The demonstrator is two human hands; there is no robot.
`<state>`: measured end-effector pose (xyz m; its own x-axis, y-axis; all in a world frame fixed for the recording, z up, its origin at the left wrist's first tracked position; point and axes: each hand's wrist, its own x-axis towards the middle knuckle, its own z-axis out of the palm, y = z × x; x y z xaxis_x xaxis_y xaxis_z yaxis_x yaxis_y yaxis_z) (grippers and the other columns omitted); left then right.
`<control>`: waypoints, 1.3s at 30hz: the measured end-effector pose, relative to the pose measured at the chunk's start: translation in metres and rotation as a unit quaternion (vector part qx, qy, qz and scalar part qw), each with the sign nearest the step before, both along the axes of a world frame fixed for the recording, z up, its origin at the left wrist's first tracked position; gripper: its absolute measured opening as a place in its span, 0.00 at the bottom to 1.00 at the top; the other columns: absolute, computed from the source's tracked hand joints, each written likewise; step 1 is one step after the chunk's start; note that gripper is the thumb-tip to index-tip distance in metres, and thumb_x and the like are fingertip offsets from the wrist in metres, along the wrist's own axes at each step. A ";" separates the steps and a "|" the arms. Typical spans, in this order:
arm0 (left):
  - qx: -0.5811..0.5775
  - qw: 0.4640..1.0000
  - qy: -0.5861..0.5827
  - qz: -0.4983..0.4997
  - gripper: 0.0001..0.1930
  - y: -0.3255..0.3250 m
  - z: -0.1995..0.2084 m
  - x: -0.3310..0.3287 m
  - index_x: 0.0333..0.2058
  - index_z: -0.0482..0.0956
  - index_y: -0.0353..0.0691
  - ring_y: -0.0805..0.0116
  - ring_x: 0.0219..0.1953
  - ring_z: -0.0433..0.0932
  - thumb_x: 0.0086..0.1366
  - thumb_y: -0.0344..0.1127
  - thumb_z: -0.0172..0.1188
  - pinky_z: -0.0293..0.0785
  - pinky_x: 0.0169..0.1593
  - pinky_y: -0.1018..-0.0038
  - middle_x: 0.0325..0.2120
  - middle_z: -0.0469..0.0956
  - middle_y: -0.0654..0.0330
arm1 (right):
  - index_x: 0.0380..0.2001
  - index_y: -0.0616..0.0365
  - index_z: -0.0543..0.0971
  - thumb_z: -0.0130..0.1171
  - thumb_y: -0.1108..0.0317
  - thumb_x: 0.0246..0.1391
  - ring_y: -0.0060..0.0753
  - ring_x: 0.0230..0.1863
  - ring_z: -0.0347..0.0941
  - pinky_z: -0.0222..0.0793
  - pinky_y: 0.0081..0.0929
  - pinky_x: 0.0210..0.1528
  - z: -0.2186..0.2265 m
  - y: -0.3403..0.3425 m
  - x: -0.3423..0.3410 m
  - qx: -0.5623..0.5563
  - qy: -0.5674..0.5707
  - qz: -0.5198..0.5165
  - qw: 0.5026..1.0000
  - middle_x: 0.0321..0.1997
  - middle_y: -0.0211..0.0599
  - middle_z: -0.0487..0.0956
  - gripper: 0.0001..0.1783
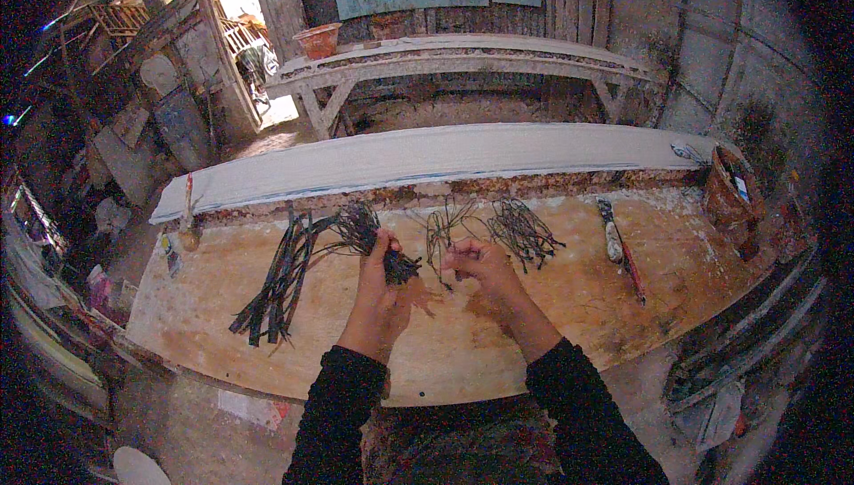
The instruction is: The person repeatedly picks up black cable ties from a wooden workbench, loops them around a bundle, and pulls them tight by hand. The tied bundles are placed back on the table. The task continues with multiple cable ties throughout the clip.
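Observation:
My left hand (378, 267) is closed around a bunch of dark cords (358, 225), whose knotted-looking ends stick out on its right side. Just to the right, the fingertips of my right hand (485, 267) are pinched on a thin dark cord (434, 238) that loops up over the board. A loose pile of similar dark cords (520, 232) lies beyond my right hand. Flat black strips (277, 282) are spread on the wooden board (445, 365) to the left of my left hand.
A long whitish slab (445, 152) runs along the board's far edge. At right lie a black-and-white handled tool (612, 234) and a red stick-like thing (633, 276), near a rusty bucket (729, 187). Farther back, a reddish pot (318, 40) stands on a long bench (463, 63).

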<state>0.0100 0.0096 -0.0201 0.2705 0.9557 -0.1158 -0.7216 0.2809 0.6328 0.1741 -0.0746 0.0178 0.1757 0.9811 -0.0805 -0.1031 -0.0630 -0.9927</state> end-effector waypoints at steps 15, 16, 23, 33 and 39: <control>0.086 0.972 0.090 -0.202 0.10 -0.057 0.029 0.022 0.40 0.68 0.42 0.69 0.35 0.75 0.62 0.34 0.58 0.78 0.33 0.69 0.32 0.74 0.62 | 0.30 0.60 0.80 0.61 0.58 0.51 0.33 0.32 0.78 0.72 0.28 0.36 -0.027 0.005 -0.017 0.116 -0.223 -0.056 0.966 0.32 0.42 0.80 0.14; 0.056 0.976 0.057 -0.204 0.12 -0.056 0.027 0.022 0.40 0.69 0.44 0.66 0.35 0.76 0.60 0.35 0.60 0.78 0.32 0.64 0.32 0.74 0.61 | 0.31 0.60 0.80 0.60 0.58 0.52 0.36 0.33 0.78 0.72 0.30 0.37 -0.025 0.003 -0.019 0.148 -0.243 -0.063 0.957 0.32 0.43 0.80 0.15; -0.046 0.976 -0.003 -0.211 0.09 -0.051 0.025 0.019 0.38 0.70 0.45 0.63 0.35 0.77 0.60 0.35 0.59 0.78 0.31 0.59 0.31 0.75 0.61 | 0.36 0.66 0.78 0.58 0.73 0.50 0.36 0.35 0.76 0.70 0.27 0.39 -0.006 -0.010 -0.019 0.189 -0.340 -0.033 0.921 0.35 0.46 0.79 0.10; -0.078 0.995 0.011 -0.066 0.06 -0.022 0.016 0.006 0.30 0.70 0.44 0.69 0.27 0.74 0.60 0.38 0.55 0.71 0.29 0.72 0.25 0.74 0.63 | 0.37 0.62 0.79 0.59 0.67 0.50 0.35 0.32 0.76 0.70 0.30 0.36 -0.005 0.002 0.004 0.128 -0.372 -0.084 0.916 0.32 0.44 0.80 0.12; -0.030 0.998 -0.046 -0.020 0.05 0.008 -0.009 -0.001 0.30 0.69 0.39 0.68 0.29 0.71 0.59 0.34 0.53 0.70 0.36 0.74 0.23 0.71 0.62 | 0.38 0.59 0.79 0.59 0.65 0.50 0.40 0.35 0.75 0.70 0.35 0.38 -0.024 0.007 0.009 0.080 -0.464 0.013 0.882 0.36 0.43 0.79 0.13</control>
<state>0.0091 0.0177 -0.0288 0.3197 0.9363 -0.1456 -0.7638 0.3456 0.5451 0.1835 -0.0677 -0.0065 0.0708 0.9717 0.2254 0.7585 0.0943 -0.6448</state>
